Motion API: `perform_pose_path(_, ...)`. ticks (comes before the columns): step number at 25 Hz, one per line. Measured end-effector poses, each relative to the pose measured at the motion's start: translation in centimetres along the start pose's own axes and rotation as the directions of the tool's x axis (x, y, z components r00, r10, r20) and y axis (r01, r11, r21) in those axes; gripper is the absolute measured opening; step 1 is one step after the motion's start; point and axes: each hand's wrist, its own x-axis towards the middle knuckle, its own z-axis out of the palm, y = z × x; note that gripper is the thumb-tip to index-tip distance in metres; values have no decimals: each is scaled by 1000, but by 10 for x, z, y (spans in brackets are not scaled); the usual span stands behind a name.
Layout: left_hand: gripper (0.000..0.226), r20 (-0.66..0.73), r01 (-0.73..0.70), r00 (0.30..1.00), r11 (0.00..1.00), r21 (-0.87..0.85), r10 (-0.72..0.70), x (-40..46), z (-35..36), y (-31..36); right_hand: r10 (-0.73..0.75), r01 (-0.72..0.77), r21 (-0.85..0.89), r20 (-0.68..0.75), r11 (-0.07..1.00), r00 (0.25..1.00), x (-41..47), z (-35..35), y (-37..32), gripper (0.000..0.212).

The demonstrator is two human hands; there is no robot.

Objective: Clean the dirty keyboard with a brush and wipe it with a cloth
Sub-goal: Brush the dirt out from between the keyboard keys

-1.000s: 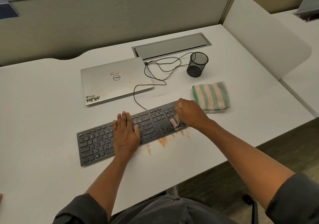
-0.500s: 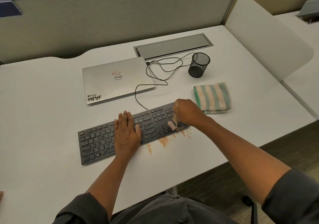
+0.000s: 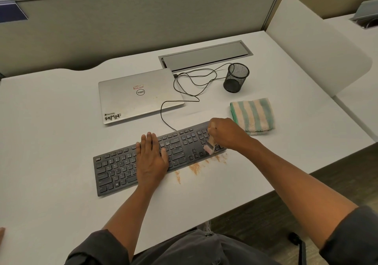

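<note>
Brushing crumbs off the numpad end
Left hand [image 3: 151, 156] lies spread flat pinning the keyboard [image 3: 126, 166]; right hand [image 3: 224, 134] pinches the brush [image 3: 210, 146], sweeping grit onto the counter [image 3: 235, 183].

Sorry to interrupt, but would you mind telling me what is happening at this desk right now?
A person is cleaning a dark keyboard on a white desk. The left hand lies flat on the keys to steady it, while the right hand holds a small brush at the keyboard's right end. Orange dust lies on the desk along the near edge. The striped cloth lies folded and untouched to the right, so wiping has not begun. A closed laptop sits behind.
</note>
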Motion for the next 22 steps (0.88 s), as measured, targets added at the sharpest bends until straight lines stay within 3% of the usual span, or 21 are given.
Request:
perform_pose_path(3,71,12,6,1000,1000,-9,-6,1,0,0,-58,55,218,9,974,998,-9,-2,-1,22)
perform_pose_path(9,71,11,5,1000,1000,-12,-5,1,2,-1,40,-35,215,-21,976,999,-8,-16,21,19)
perform_pose_path(13,71,7,5,1000,1000,-23,-5,1,2,-1,-34,32,395,0,918,999,-10,-17,14,21)
perform_pose_path(16,71,9,4,1000,1000,-18,-4,1,1,-1,2,1,323,-11,946,1000,-11,-9,20,21)
perform_pose_path(22,71,12,6,1000,1000,-10,-6,1,3,-2,39,18,242,-229,970,973,-5,-5,33,19)
